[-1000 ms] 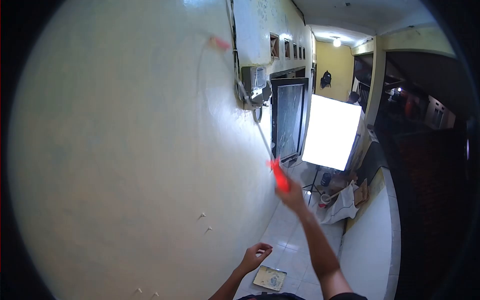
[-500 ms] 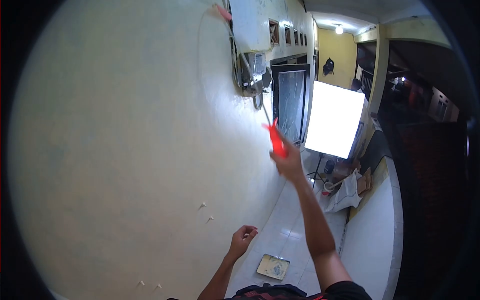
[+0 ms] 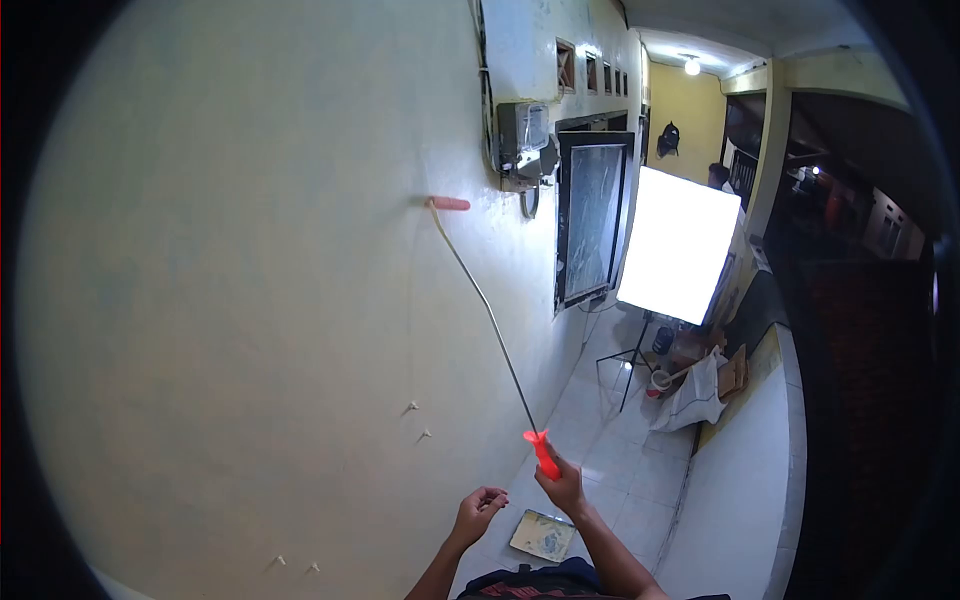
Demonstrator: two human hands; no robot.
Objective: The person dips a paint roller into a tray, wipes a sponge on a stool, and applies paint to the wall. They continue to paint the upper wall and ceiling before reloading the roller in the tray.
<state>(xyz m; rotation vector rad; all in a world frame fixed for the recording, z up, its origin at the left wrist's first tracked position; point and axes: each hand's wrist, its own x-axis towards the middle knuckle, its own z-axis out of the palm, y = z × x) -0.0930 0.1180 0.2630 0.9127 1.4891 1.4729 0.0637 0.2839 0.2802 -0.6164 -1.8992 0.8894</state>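
Note:
My right hand (image 3: pixel 566 490) is closed around the red handle (image 3: pixel 543 455) of a paint roller. From it a long, thin metal rod (image 3: pixel 490 310) runs up and to the left. At its far end the pink roller sleeve (image 3: pixel 450 203) lies against the pale wall (image 3: pixel 260 300), left of the electric meter box (image 3: pixel 524 135). Low beside the wall, my left hand (image 3: pixel 480 515) is loosely curled, with nothing visible in it. A paint-smeared tray (image 3: pixel 542 535) is on the tiled floor below my hands.
Small white fittings (image 3: pixel 412 406) stick out from the wall. Ahead stand a bright light panel (image 3: pixel 680 245) on a tripod (image 3: pixel 628 365) and a dark-framed window (image 3: pixel 594 215). A white sack (image 3: pixel 692 400) leans by the low wall (image 3: pixel 745 470) at right. A person (image 3: pixel 718 177) is partly hidden behind the panel.
My right hand has come down and closer to me, bringing the roller sleeve down the wall from above the meter box to below its level. My left hand has shifted slightly downward.

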